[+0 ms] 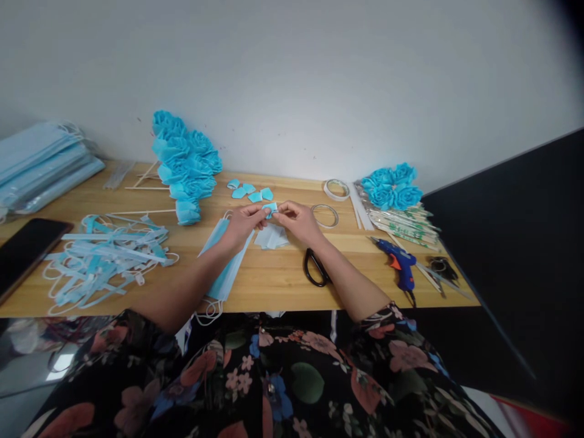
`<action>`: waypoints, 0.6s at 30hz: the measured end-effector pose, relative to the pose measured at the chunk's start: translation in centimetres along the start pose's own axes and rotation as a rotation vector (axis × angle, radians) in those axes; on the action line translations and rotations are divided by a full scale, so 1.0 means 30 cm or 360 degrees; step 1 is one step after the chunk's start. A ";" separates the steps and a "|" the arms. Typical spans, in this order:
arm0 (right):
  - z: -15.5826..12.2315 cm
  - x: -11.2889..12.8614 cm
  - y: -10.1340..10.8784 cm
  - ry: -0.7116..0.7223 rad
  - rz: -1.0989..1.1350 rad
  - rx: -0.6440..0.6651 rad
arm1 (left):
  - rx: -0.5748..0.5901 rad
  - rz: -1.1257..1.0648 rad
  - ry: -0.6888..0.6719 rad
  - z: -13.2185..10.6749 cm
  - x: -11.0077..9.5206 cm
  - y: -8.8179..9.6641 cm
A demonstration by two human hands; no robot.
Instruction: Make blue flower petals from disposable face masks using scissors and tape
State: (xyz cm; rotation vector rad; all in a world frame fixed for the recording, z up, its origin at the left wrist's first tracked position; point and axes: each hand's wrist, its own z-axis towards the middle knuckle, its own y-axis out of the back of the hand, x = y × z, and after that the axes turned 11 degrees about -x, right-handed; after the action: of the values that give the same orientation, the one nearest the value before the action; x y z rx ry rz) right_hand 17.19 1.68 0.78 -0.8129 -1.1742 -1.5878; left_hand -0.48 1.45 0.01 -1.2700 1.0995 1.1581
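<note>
Between my two hands, over the middle of the wooden table, is a small blue fabric piece [271, 208]. The fingers of my left hand [244, 226] pinch its left side, while my right hand [297, 219] pinches the right side. Just behind lie several cut blue petals [254, 196]. Pale white fabric pieces [272, 237] rest below my fingers. A blue face mask [229, 267] lies under my left wrist and forearm. Near my right forearm is a black scissor handle [314, 267], partly covered by the arm.
Blue fabric roses [187, 159] on sticks stand left, with more roses [391, 187] at the right above wrapped sticks [406, 224]. A pile of cut mask strips [109, 258], a phone [31, 249] and stacked masks [43, 164] lie left. A blue glue gun [399, 260] and tape roll [336, 190] lie right.
</note>
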 end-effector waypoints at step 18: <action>0.000 0.005 -0.006 -0.0040 -0.0012 -0.0019 | -0.0025 0.0119 -0.0047 -0.006 -0.009 -0.006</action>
State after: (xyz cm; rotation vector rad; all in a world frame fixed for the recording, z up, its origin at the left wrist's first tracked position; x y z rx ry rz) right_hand 16.97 1.65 0.86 -0.8393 -1.1880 -1.5960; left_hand -0.31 1.26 0.31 -1.2288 1.1261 1.2399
